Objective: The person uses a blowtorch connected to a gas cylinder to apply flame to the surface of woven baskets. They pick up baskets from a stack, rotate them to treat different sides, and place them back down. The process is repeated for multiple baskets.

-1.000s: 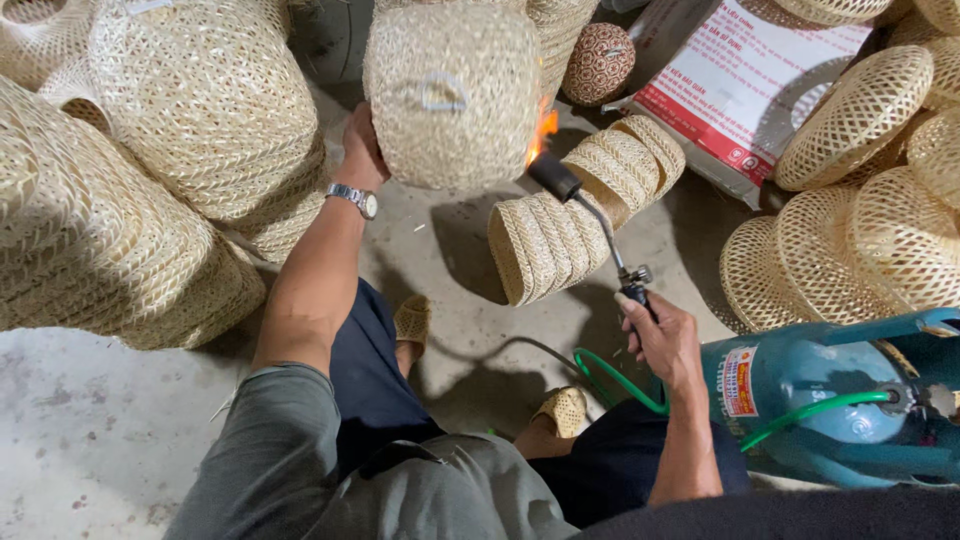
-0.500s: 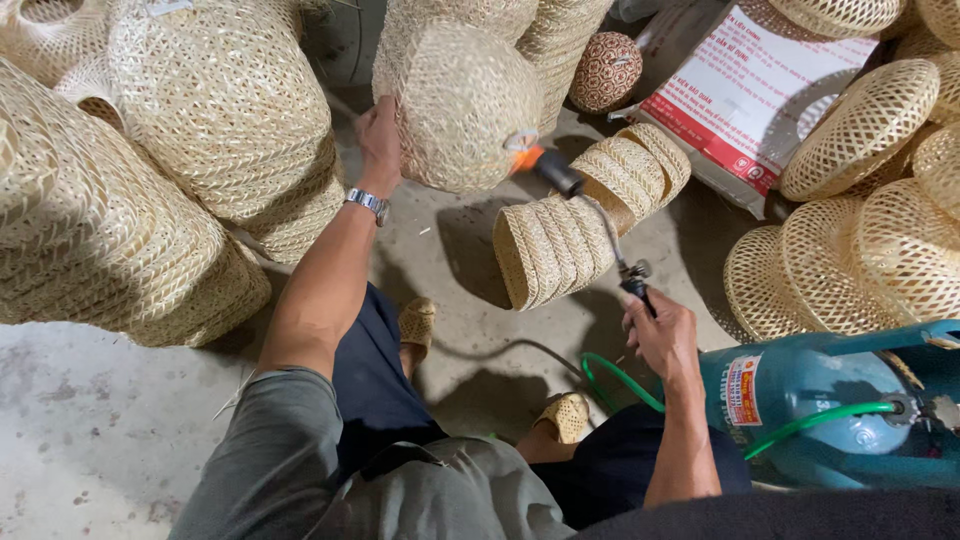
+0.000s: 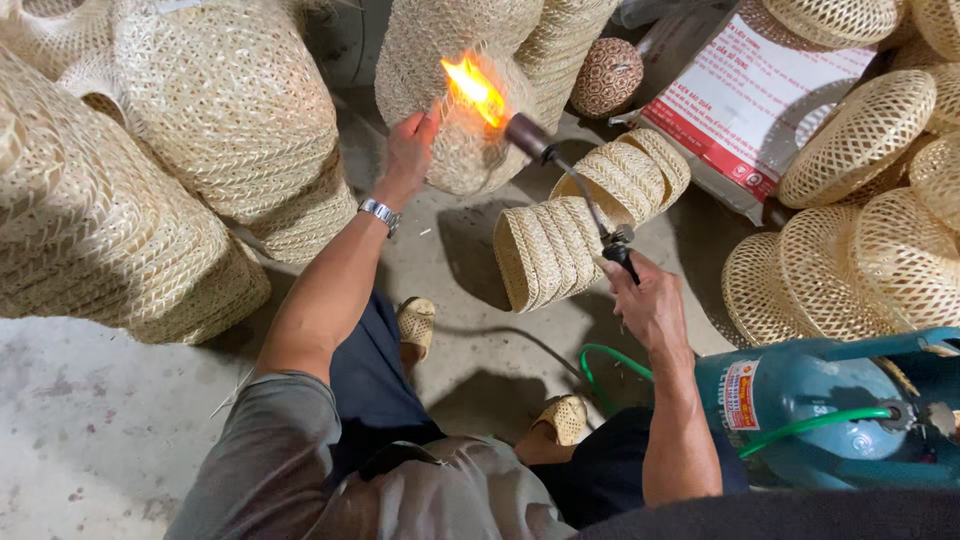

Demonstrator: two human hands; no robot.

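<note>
Down low, closest of all, sit the person's knees in dark trousers and two woven tan sandals on the grey concrete floor. Just to the right lies a round blue-green metal gas bottle on its side, with a thin green rubber hose looping from it across the floor.

A bit farther out, the right hand has its grip closed around the black handle of a long thin metal gas torch. The torch points up and to the left, and an orange flame burns at its tip.

The left hand, with a shiny silver wristwatch on the wrist, reaches up and its grip holds the side of a pale round woven straw basket. The basket is held in the air, out in front of the person, and the flame touches its top.

Under the torch lies a short row of stacked pale straw baskets tipped on their sides. Big heaps of the same baskets stand to the left. Open-weave straw baskets pile up on the right. Far back rests a small brown speckled woven ball next to a red and white printed sack.
</note>
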